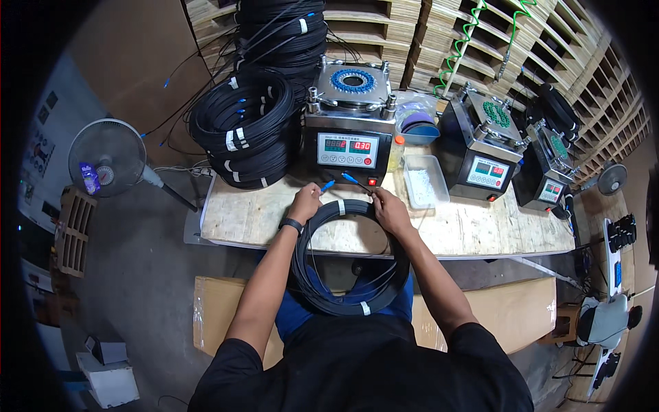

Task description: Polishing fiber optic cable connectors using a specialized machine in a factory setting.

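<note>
A coil of black cable (397,285) with white tape bands rests partly on the table's front edge and partly over my lap. My left hand (307,203) is closed on one cable end, whose blue connector (328,185) points up and to the right. On the far right side of the coil, my right hand (392,212) pinches another cable end; its blue connector (348,178) points up and to the left. Both tips lie close together before a black bench machine (312,154) with a lit display. A ring of blue connector ends (353,81) sits on its metal top plate.
Stacked black cable coils (240,137) stand on the wooden table (274,223) at left. A clear plastic tray (425,182) and two similar machines (486,154) are to the right. A fan (106,156) stands at far left; another person (607,319) sits at far right.
</note>
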`<action>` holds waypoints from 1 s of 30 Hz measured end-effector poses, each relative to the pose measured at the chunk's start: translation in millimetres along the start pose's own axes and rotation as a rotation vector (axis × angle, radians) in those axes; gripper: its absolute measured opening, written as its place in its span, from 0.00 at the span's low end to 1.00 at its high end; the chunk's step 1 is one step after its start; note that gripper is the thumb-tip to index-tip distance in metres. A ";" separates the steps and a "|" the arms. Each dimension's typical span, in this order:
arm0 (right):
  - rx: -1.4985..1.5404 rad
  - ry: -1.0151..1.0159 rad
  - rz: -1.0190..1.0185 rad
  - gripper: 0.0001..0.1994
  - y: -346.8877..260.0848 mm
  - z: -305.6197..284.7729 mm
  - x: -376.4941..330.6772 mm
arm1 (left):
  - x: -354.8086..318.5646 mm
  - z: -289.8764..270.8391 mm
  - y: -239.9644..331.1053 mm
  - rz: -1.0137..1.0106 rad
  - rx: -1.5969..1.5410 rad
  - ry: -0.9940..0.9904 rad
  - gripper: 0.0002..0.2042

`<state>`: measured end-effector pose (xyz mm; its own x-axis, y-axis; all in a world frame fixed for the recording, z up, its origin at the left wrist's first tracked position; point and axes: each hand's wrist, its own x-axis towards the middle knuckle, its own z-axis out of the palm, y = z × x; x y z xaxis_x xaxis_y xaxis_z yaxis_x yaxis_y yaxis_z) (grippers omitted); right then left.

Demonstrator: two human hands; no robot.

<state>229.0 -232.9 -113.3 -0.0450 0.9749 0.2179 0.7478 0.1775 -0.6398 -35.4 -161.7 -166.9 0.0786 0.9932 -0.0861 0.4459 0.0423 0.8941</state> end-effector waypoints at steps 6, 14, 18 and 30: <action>0.239 0.037 0.083 0.14 -49.2 -67.2 -11.0 | -45.4 -33.6 74.5 0.124 -0.032 -0.028 0.07; 0.903 -0.028 0.269 0.12 -60.1 -105.2 -43.1 | -115.4 -55.3 140.7 0.177 -0.119 0.084 0.13; 0.550 -0.004 0.162 0.10 -53.6 -100.8 -51.5 | -126.3 -57.8 152.7 0.199 0.023 0.070 0.23; 0.308 0.096 0.028 0.14 -87.7 -115.5 -69.0 | -144.3 -53.0 150.1 0.237 0.129 0.072 0.28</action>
<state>243.0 -331.2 12.9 0.0465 0.9655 0.2563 0.5118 0.1973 -0.8361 -27.1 -292.9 3.0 0.1330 0.9790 0.1546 0.5328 -0.2022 0.8217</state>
